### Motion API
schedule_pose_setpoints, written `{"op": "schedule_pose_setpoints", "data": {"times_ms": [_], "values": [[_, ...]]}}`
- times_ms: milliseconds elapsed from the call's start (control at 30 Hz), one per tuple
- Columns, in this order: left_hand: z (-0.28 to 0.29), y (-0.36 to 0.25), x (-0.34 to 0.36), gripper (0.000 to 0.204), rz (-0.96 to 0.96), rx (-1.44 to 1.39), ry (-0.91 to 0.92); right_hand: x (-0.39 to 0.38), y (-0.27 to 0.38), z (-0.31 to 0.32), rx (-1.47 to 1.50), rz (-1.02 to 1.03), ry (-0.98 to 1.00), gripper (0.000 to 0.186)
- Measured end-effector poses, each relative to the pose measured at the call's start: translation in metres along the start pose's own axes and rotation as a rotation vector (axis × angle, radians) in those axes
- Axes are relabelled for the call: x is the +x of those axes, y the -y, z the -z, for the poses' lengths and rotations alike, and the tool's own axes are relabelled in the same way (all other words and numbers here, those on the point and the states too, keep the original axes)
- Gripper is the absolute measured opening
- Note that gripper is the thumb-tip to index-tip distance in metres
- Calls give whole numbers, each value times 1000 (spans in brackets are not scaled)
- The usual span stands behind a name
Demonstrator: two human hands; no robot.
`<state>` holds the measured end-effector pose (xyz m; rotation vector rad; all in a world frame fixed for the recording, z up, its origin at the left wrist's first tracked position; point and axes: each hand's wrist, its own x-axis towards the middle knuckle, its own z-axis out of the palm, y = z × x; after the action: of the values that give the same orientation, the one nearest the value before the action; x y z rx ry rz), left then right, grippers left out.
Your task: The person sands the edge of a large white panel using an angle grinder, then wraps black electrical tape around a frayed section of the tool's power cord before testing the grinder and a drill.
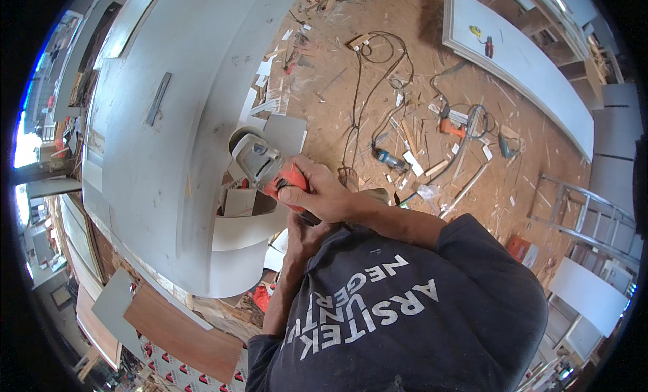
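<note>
The fingers of the right hand [324, 195] are curled around the red body of a red-and-grey power tool [273, 183], the thumb laid over its near side; the left hand [305, 234] sits just below, at the tool's lower end, its fingers mostly hidden, so how they close cannot be told; the tool's grey head points away from the person, over the rounded end of a curved white piece [237, 235], though whether the two touch is unclear.

The step in hand looks to be working or trimming that piece with the tool; the next move seems to call for a steady two-handed hold and a level head along the edge.

Just left lies a broad white bench [152, 172], with a narrow grey strip [159, 98] on it; beyond the hands, to the right, the brown floor [324, 74] is strewn with offcuts, a looped dark cable [358, 101], a teal power tool [390, 158] and an orange drill [451, 127]; farther out, a long white panel [533, 74] carries a small yellow tool [475, 31], and a metal ladder [588, 218] stands near the right rim.
</note>
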<state>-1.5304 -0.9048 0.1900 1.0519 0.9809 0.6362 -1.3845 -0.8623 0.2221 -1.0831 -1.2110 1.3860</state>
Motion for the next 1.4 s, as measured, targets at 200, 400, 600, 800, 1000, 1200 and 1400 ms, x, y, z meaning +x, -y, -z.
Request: {"op": "schedule_pose_setpoints", "data": {"times_ms": [200,400,600,800,1000,1200,1400], "values": [[-11,-32,13,60,13,2,8,15,-2,6,391,47,-81,32],[-1,8,34,50,137,-331,32,19,15,29,682,-58,-219,33],[-43,118,129,26,542,-759,-160,-20,40,106,685,-4,-647,71],[-63,-17,222,31,127,54,187,-102,41,178,467,303,-951,58],[-93,18,198,34,99,1257,291,-135,19,187,585,219,-1242,55],[-43,107,190,34,715,456,300,-132,13,181,627,177,-1278,57],[-1,131,149,33,637,379,-29,-113,9,176,604,130,-1139,58]]}}
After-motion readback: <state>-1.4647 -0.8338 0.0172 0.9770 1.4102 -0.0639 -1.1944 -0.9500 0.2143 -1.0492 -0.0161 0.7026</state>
